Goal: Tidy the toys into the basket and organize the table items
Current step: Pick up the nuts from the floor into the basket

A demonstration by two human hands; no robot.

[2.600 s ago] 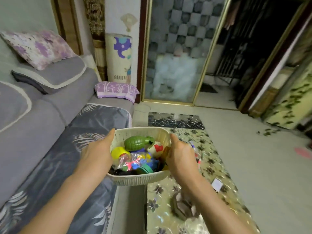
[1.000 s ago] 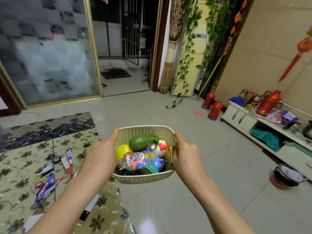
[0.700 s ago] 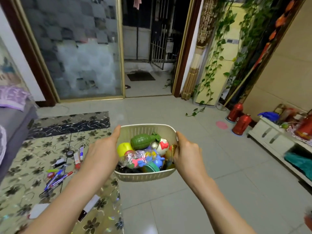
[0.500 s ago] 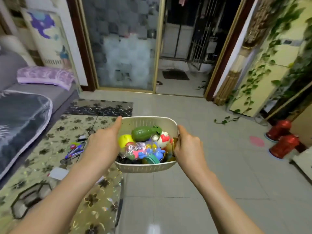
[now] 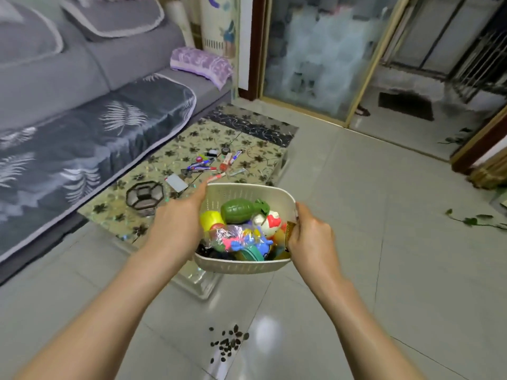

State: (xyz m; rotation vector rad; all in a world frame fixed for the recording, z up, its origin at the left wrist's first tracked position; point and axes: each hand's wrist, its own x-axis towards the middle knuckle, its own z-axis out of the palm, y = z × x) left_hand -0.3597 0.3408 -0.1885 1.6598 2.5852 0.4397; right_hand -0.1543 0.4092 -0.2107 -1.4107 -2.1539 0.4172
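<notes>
Between both hands, basket (image 5: 248, 263) held clear above the floor: left hand (image 5: 175, 231) and right hand (image 5: 310, 237) each with grip closed on a side rim. Toys fill it, green grenade toy (image 5: 241, 211) on top; that half looks done. Left to do: pens (image 5: 201, 168), tubes, white card (image 5: 176, 182) and glass dish (image 5: 144, 194) lie scattered on the bench (image 5: 175, 149).

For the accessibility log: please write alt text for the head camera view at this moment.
Both hands, left hand and right hand, hold a cream basket full of toys, a green toy grenade on top, above a tiled floor. Behind it, pens lie scattered on a floral low table beside a grey sofa.
</notes>
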